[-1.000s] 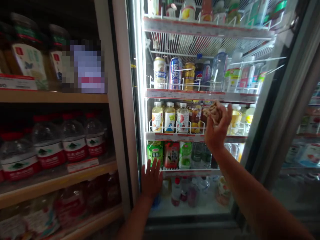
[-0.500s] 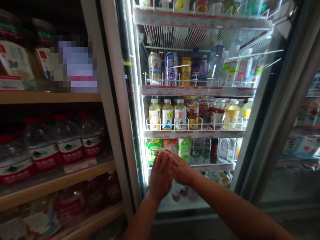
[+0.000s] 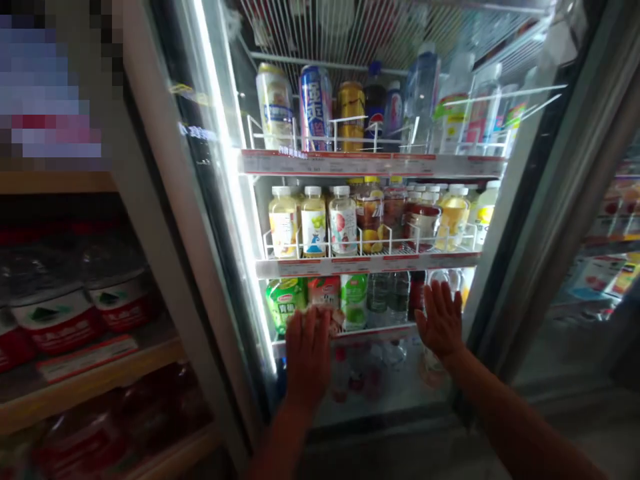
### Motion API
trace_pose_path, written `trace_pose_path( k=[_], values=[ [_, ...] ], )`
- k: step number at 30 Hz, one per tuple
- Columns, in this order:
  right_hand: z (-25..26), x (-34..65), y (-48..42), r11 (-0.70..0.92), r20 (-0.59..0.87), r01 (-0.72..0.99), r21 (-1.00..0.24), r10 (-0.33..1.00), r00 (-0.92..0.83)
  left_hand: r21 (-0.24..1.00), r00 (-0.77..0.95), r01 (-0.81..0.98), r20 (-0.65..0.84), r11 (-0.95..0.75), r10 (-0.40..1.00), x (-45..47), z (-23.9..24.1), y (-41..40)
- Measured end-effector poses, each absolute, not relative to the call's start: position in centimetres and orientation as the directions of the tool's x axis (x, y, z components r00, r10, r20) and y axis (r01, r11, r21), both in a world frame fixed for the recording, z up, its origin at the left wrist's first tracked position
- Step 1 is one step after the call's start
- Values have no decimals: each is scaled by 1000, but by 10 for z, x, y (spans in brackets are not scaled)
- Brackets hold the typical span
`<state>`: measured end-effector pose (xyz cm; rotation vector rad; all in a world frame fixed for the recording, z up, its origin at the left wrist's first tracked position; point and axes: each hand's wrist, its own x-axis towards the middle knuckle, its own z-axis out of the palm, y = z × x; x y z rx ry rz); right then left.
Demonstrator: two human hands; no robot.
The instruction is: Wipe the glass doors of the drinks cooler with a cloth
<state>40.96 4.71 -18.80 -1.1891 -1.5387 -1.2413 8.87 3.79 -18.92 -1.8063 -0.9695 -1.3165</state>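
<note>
Your left hand (image 3: 307, 363) is raised in front of the lit cooler's clear glass door (image 3: 390, 370), its back toward you and its fingers pointing up. A crumpled, brownish cloth-like wad (image 3: 337, 325) shows at the right edge of those fingers, level with the lower shelf of drinks; the hand covers the rest of it. You cannot tell from here whether the fingers are gripping the wad or only lying flat over it.

Your right hand (image 3: 443, 323) is well apart from the left, also raised, with its fingers open and spread and nothing visible in them. Whether its palm touches the glass cannot be made out.

Behind your left fingers stand a bright green pouch with white lettering (image 3: 284, 303) and a red pouch (image 3: 323, 290); a green-and-white pouch (image 3: 355, 300) is just beside the red one. Clear bottles (image 3: 399, 297) stand between that pouch and your right hand.

On the shelf above, three white-capped bottles with pale printed labels (image 3: 313, 223) stand in a row. Higher still is a tall blue, red and white can (image 3: 315, 110). To your left, large clear bottles with red-and-white labels (image 3: 117, 303) stand on a dim shelf.
</note>
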Motion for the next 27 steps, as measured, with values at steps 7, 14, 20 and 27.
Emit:
trace_pose_path(
  k=[7, 14, 20, 27],
  values=[
    [-184, 404, 44, 88, 963, 974, 210, 152, -221, -42, 17, 841, 999, -539, -51, 129, -40, 60],
    [-186, 404, 44, 61, 964, 980, 187, 179, -195, -364, 509, 688, 859, -628, 59, 192, -154, 34],
    [-183, 401, 43, 80, 965, 981, 178, 181, -190, -464, 598, 646, 801, -606, 24, 171, -151, 44],
    [-181, 400, 42, 75, 966, 979, 187, 167, -197, -211, 200, 836, 977, -506, -78, 160, -26, 58]
  ],
)
